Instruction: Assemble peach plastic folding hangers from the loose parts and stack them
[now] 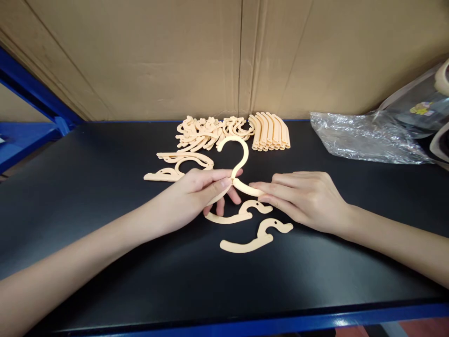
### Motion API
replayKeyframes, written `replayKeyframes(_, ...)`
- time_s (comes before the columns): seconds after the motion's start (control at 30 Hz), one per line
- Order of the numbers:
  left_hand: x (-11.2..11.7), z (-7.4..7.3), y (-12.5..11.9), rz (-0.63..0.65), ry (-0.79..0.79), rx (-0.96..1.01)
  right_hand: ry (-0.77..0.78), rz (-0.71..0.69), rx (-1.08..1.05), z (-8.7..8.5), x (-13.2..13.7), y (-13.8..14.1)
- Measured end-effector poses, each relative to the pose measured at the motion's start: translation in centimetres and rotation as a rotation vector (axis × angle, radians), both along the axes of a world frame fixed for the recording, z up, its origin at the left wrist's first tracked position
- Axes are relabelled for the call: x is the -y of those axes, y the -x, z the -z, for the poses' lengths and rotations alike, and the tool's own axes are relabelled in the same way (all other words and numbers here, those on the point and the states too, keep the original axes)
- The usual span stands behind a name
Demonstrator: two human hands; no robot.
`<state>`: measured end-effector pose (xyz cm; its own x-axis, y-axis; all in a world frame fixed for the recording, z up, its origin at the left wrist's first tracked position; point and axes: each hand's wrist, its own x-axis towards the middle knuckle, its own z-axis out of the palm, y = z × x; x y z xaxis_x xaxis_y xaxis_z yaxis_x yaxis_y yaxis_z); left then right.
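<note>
Both hands hold a cream plastic clothes hanger (244,154) over the black table, its hook pointing up. My left hand (206,187) pinches it at the joint below the hook, with thumb on top and some fingers spread beneath. My right hand (301,196) grips the end of the hanger's right arm between thumb and fingers. The left arm is partly hidden by my left hand. Just below lie two loose curved hanger pieces, a nearer one (245,246) and a farther one (229,219), the latter partly behind my left fingers.
Folded hangers (196,158) lie left of my hands. Farther back are a heap of loose hanger parts (199,133) and a neat row of hanger arms (271,131). Clear plastic bags (365,138) rest at right. Cardboard (157,61) stands behind; the table has a blue front edge (315,323).
</note>
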<state>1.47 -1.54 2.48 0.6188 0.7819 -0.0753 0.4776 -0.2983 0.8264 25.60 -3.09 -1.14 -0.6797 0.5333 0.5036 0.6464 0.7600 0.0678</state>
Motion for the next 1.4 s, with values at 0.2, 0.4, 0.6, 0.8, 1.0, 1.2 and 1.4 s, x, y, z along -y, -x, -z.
replayKeyframes(0.2,1.2,1.4,-0.1,-0.039,-0.662,-0.377,0.085,-0.045,-0.092,-0.2,-0.5,0.0)
replayKeyframes(0.4,1.4,2.2,0.1,0.013,-1.001,-0.442,-0.003,-0.057,-0.102,-0.6,-0.5,0.1)
replayKeyframes(0.6,1.3,2.3,0.0,0.036,-1.081,-0.409,-0.169,-0.016,-0.136,-0.5,-0.1,0.2)
replayKeyframes(0.8,1.4,2.4,0.0,0.078,-1.161,-0.356,-0.03,-0.1,-0.081,-0.5,-0.1,0.3)
replayKeyframes(1.0,1.5,1.6,0.0,0.097,-1.159,-0.332,0.195,0.022,-0.243,-0.8,-0.5,0.2)
replayKeyframes(1.2,0.3,1.3,0.6,0.088,-1.24,-0.347,0.391,0.271,-0.463,0.1,-1.6,-0.6)
replayKeyframes(1.4,-0.7,1.7,0.8,0.088,-1.234,-0.38,0.356,0.263,-0.398,0.3,-1.8,-0.8)
